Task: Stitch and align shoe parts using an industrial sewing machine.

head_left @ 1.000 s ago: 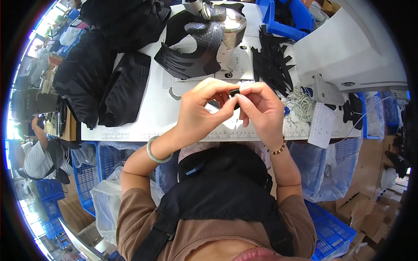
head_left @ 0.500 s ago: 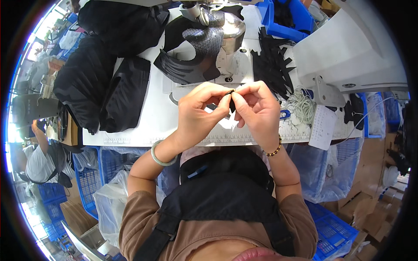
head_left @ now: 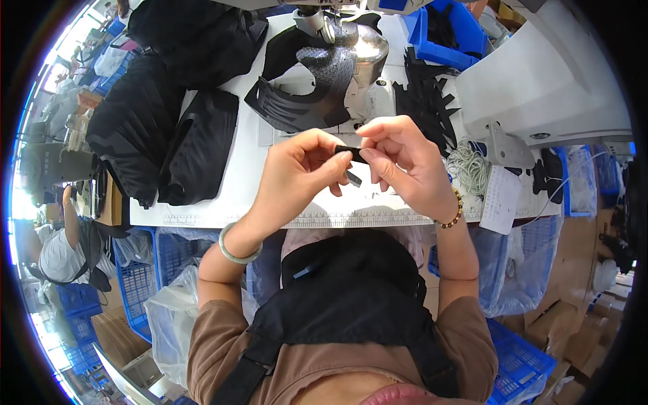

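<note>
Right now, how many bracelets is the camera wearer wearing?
2: a pale green bangle at the wrist of the left hand, and a dark and gold beaded bracelet at that of the right hand. No others seem hidden.

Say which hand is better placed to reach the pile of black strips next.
Right, probably: the right hand is nearer the black strips, while the left hand is farther left, pinching a small black piece.

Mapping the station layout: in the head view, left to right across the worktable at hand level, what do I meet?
Black fabric pieces → left hand → small black strip → right hand → pale cord coil → white paper.
</note>
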The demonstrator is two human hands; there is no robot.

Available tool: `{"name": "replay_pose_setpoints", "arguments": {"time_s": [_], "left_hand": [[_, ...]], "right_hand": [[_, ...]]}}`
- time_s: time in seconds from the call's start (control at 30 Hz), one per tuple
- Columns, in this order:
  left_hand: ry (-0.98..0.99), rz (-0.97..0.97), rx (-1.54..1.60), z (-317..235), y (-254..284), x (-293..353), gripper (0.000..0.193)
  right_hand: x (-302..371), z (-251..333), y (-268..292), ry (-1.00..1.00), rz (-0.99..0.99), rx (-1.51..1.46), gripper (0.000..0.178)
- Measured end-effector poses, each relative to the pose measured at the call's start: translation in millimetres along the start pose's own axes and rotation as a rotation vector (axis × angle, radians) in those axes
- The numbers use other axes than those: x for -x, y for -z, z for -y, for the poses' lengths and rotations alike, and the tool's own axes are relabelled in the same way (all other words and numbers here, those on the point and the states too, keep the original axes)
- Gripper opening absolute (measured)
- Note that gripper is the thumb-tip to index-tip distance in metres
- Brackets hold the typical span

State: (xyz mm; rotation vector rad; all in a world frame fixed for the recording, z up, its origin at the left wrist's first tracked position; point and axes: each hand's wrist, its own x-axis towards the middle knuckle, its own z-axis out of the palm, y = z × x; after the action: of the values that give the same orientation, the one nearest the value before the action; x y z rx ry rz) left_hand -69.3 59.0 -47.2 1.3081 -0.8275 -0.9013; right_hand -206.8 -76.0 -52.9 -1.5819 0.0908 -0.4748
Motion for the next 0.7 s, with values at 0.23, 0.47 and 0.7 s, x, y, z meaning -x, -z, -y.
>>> {"name": "replay_pose_setpoints", "arguments": {"time_s": [0.23, 0.47, 0.7], "left_hand": [[-0.01, 0.016, 0.043, -7.2, 8.2, -2.3, 0.011], [-0.105, -0.031, -0.163, -47.0, 16.3, -6.9, 0.011], [-0.275, -0.219, -0.116, -74.1, 34.6, -54.5, 0.012]], "right_hand": [[-9.4, 9.8, 5.8, 0.327, -0.011, 0.639, 0.025], [-22.0, 26.9, -3.9, 0.499, -0.2, 0.755, 0.028], [-60.4, 12.0, -33.8, 0.008, -0.414, -0.302, 0.025]]}}
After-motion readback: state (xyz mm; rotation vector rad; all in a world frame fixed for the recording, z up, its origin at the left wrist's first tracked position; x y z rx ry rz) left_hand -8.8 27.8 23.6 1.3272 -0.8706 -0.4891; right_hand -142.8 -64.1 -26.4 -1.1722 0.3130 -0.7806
